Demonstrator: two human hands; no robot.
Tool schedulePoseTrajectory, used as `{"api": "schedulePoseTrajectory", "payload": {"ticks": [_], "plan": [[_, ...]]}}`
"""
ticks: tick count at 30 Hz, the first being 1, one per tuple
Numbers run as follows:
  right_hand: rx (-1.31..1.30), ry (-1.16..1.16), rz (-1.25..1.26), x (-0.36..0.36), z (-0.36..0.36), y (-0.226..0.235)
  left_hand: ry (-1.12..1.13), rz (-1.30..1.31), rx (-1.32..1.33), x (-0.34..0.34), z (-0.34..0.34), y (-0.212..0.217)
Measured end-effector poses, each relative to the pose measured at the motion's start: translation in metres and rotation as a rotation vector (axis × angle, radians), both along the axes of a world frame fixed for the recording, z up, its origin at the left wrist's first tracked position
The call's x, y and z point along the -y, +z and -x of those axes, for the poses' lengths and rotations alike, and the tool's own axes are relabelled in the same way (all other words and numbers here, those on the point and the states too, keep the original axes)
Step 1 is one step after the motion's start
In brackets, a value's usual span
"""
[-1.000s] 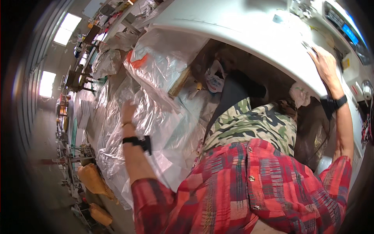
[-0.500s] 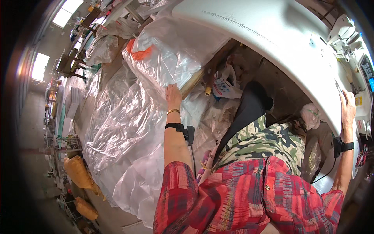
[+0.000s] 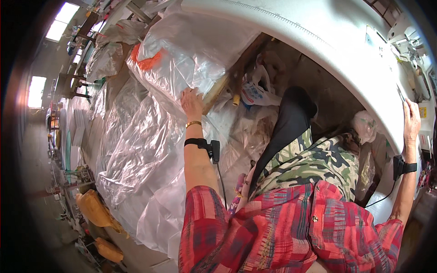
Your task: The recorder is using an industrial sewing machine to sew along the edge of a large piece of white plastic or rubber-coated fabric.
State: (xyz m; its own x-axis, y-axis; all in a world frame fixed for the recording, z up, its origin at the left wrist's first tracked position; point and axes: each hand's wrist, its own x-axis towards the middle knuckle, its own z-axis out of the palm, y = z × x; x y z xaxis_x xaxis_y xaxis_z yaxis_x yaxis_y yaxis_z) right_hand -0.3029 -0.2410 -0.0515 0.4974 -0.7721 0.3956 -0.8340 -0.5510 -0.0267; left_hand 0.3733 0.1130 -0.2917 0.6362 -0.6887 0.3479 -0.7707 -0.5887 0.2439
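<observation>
My left hand (image 3: 193, 103) lies on clear plastic sheeting (image 3: 141, 150), beside the wooden edge (image 3: 215, 93) of a plastic-covered surface. Its fingers are stretched forward and nothing shows in them. On the far right my right hand (image 3: 412, 119) rests at the near edge of a white table (image 3: 314, 22), fingers extended. It appears to hold nothing, though its palm is hidden. A bright orange piece (image 3: 148, 59) shows at the plastic beyond my left hand.
The white table carries a printed ruler scale, and a white sewing machine (image 3: 409, 38) stands at its right end. Under the table sit a white printed plastic bag (image 3: 259, 93) and a translucent bag (image 3: 364, 127). Orange-yellow seat covers (image 3: 93, 208) show at lower left.
My left hand has shifted slightly left and forward, and its fingers have uncurled onto the plastic. My right hand stays at the table edge. The whole view has turned slightly.
</observation>
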Motion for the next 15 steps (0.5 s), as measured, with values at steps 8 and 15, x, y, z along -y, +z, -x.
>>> {"api": "schedulePoseTrajectory", "payload": {"ticks": [8, 15], "plan": [[0.037, 0.039, 0.02, -0.004, -0.005, -0.001, 0.086, 0.046, -0.145, 0.008, -0.01, -0.001], [0.126, 0.004, 0.009, -0.006, -0.008, -0.003, 0.204, 0.245, -0.167, 0.015, -0.023, 0.022]]}}
